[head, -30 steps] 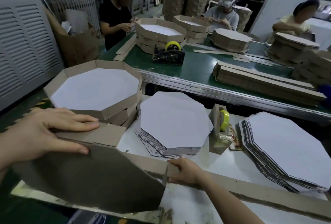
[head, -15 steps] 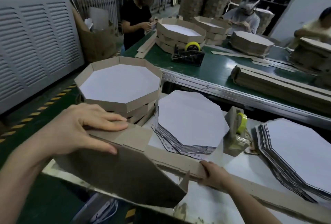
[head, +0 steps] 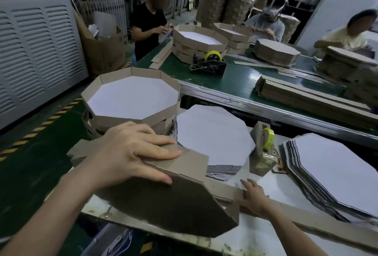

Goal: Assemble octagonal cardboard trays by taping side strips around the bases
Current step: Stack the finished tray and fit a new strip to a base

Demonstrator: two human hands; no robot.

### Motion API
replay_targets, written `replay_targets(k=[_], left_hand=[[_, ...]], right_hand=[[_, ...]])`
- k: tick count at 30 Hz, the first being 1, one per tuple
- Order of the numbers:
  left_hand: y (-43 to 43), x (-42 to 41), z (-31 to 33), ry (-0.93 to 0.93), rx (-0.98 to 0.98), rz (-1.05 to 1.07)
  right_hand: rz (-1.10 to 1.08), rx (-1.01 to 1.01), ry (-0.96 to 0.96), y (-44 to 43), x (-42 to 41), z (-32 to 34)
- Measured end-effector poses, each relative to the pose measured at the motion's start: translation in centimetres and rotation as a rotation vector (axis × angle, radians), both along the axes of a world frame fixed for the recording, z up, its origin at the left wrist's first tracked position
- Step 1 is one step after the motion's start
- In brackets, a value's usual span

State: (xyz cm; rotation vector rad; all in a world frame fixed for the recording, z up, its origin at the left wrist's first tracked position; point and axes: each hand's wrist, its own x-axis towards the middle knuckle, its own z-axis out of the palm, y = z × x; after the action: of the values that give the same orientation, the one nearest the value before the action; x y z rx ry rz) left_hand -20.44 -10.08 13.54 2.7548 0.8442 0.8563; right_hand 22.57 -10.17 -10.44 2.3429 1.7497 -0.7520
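Head view: left hand (head: 131, 153) has four fingers (head: 161, 153) laid nearly straight across the folded-up section of the side strip (head: 188, 163), with the thumb underneath on the brown underside of the octagonal base (head: 173, 210). That makes a pinch clamping strip to base edge, likely so the fold stays tight on that side while the rest is wrapped. The base is tilted up on its edge, underside toward the camera, lower corner at the near edge of the white work table (head: 261, 241); tilting probably exposes the seam for wrapping. Right hand (head: 253, 198) is flat, fingers extended, pressing the loose run of the strip down on the table just right of the base, apparently keeping it straight and taut; it grasps nothing. The strip's tail runs on to the right along the table. No tape on this seam is visible, so judged mid-wrap, taping not yet done. Tape dispenser (head: 263, 149) with a yellow-green roll stands just beyond the right hand, within reach. Stack of blank bases (head: 212, 133) lies behind the strip, a second stack (head: 331, 169) at right. Finished trays (head: 161, 116) are piled at left, behind the left hand. Green conveyor (head: 241, 83) is beyond, with other workers at it.
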Motion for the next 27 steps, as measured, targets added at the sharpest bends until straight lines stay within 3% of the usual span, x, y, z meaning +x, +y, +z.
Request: replay_targets(k=[8,11,13,18,27], left_hand=[[-0.6,0.3,-2.5,-0.254,0.061,-0.156],[-0.7,2.2,-2.5,-0.243,0.107,-0.145],[-1.1,3.5,-2.4,-0.214,0.165,-0.153],[-4.0,5.0,-3.5,-0.120,0.326,-0.218],[-4.9,4.1,-4.0,-0.142,0.301,-0.151]], right_hand=[[-0.053,0.324,0.223,0.0,-2.6,4.7],[-0.214,0.402,0.564,1.0,-5.2,8.9],[-0.191,0.367,0.786,1.6,-6.8,12.5],[0.131,0.359,0.681,2.2,-8.7,17.6],[-0.055,0.382,0.613,1.8,-7.2,15.7]])
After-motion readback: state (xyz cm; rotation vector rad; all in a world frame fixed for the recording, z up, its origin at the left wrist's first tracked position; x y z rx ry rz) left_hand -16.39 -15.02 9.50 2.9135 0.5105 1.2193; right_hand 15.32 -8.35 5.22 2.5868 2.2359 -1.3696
